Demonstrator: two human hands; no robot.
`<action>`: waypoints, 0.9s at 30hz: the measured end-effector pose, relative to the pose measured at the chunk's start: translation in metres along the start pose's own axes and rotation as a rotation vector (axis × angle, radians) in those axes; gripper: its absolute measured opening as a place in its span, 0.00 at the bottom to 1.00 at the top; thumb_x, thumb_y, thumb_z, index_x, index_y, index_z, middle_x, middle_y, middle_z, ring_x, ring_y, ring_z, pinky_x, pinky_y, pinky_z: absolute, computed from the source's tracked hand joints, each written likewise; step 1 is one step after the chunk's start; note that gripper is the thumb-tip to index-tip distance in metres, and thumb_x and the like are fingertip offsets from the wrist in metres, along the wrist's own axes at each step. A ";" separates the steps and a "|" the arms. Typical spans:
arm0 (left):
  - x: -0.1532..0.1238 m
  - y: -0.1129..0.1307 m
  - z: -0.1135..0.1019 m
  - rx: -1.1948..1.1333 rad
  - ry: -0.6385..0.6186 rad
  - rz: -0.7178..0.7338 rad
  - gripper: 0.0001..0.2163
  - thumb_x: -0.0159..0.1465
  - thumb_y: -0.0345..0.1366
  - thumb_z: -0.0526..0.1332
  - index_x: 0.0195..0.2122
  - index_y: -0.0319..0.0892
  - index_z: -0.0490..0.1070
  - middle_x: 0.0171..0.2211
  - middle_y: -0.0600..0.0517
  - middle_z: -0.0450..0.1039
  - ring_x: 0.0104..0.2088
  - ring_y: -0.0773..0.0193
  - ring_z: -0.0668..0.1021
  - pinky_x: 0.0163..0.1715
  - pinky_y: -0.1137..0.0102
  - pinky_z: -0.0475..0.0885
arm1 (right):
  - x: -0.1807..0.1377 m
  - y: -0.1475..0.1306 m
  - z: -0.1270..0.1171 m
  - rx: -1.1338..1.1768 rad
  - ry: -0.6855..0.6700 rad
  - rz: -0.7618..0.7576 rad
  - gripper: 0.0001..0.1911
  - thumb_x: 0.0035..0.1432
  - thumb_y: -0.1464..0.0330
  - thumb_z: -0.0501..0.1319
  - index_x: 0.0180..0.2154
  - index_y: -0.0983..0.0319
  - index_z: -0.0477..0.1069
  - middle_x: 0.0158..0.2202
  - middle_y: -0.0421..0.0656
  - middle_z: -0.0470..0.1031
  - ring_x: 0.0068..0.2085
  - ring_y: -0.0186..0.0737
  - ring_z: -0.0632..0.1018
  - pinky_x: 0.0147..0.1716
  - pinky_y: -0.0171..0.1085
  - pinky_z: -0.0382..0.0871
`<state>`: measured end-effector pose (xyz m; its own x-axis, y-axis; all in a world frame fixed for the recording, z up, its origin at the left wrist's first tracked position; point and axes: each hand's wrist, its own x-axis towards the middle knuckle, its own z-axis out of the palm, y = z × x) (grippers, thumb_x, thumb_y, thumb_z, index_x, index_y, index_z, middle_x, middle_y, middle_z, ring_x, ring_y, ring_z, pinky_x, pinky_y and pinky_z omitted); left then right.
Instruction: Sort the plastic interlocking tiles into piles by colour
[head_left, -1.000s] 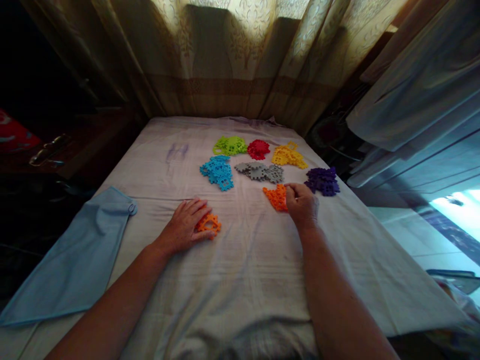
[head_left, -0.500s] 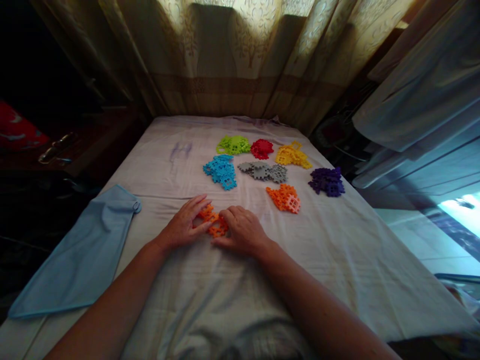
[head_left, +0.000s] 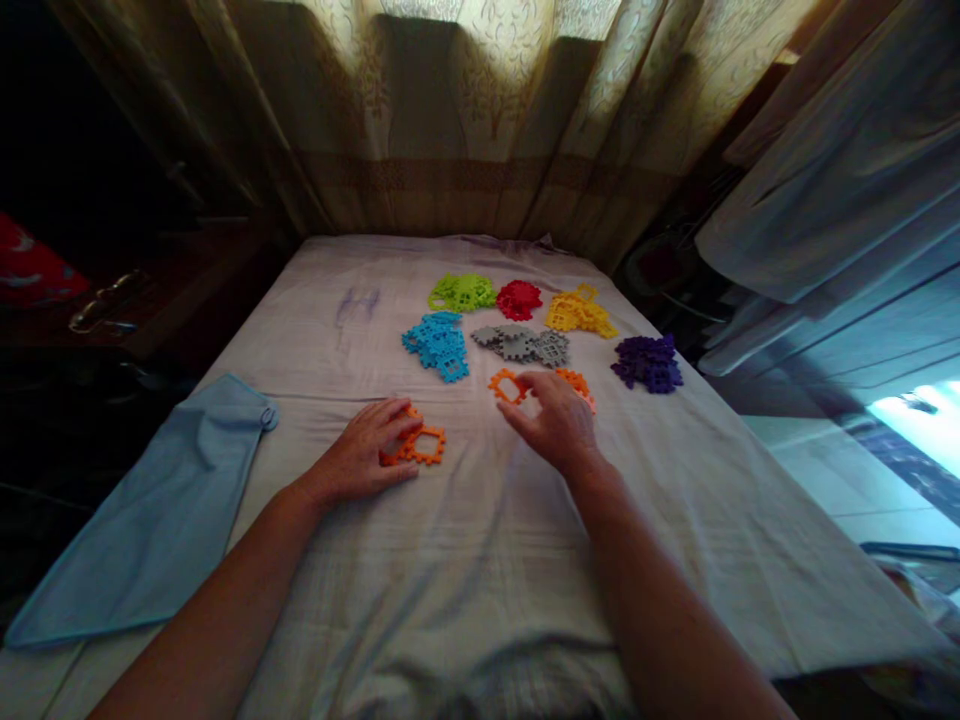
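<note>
My right hand [head_left: 556, 418] pinches an orange square frame tile with toothed edges [head_left: 506, 386] between thumb and fingers, in front of the orange pile [head_left: 576, 380], which it partly hides. Lower and to the left, my left hand [head_left: 375, 448] lies on the sheet, thumb and fingers apart around a few orange toothed tiles. One of these, an open square frame [head_left: 427, 446], sticks out to the right of the fingers; the others are partly covered by the hand.
Behind the hands lie piles of toothed tiles: blue [head_left: 439, 345], green [head_left: 463, 292], red [head_left: 518, 299], grey [head_left: 521, 343], yellow [head_left: 583, 312] and purple [head_left: 648, 363]. A light blue cloth pouch [head_left: 157, 520] lies on the left edge of the sheet-covered surface [head_left: 480, 580]. A curtain [head_left: 450, 120] hangs behind.
My right hand has moved right and away from the left one, towards the orange pile, and now holds an orange frame tile. My left hand has stayed by its orange tiles.
</note>
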<state>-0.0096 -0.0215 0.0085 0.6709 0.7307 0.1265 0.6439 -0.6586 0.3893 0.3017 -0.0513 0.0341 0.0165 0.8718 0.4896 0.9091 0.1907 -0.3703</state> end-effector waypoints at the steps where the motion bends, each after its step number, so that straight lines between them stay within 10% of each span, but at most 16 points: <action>1: 0.000 0.001 0.000 0.005 0.003 0.003 0.31 0.60 0.56 0.62 0.60 0.45 0.71 0.67 0.40 0.60 0.66 0.43 0.64 0.65 0.49 0.60 | 0.002 0.015 -0.003 -0.032 0.047 0.055 0.19 0.58 0.53 0.61 0.42 0.61 0.74 0.40 0.49 0.77 0.41 0.48 0.76 0.43 0.43 0.68; 12: 0.003 0.003 0.004 0.030 0.064 -0.007 0.25 0.61 0.52 0.63 0.57 0.47 0.74 0.65 0.42 0.64 0.63 0.45 0.68 0.63 0.49 0.62 | 0.001 0.078 -0.012 -0.277 0.018 0.444 0.22 0.54 0.52 0.62 0.41 0.63 0.77 0.41 0.52 0.77 0.43 0.52 0.74 0.42 0.46 0.66; 20: 0.002 0.004 0.007 0.026 0.103 -0.021 0.29 0.61 0.53 0.63 0.60 0.45 0.70 0.64 0.42 0.66 0.63 0.47 0.68 0.64 0.51 0.62 | 0.003 0.040 -0.002 -0.156 0.164 0.100 0.12 0.59 0.61 0.61 0.38 0.62 0.78 0.41 0.52 0.78 0.46 0.52 0.75 0.49 0.50 0.67; 27: 0.003 0.010 0.011 -0.017 0.151 -0.058 0.35 0.61 0.57 0.62 0.66 0.44 0.61 0.66 0.42 0.63 0.64 0.49 0.68 0.65 0.52 0.62 | -0.014 -0.034 0.030 0.166 -0.160 -0.308 0.13 0.58 0.60 0.66 0.43 0.59 0.77 0.47 0.49 0.79 0.49 0.48 0.76 0.52 0.47 0.67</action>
<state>0.0028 -0.0284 0.0027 0.5689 0.7869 0.2390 0.6729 -0.6125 0.4149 0.2587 -0.0564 0.0162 -0.3238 0.8193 0.4731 0.7814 0.5135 -0.3546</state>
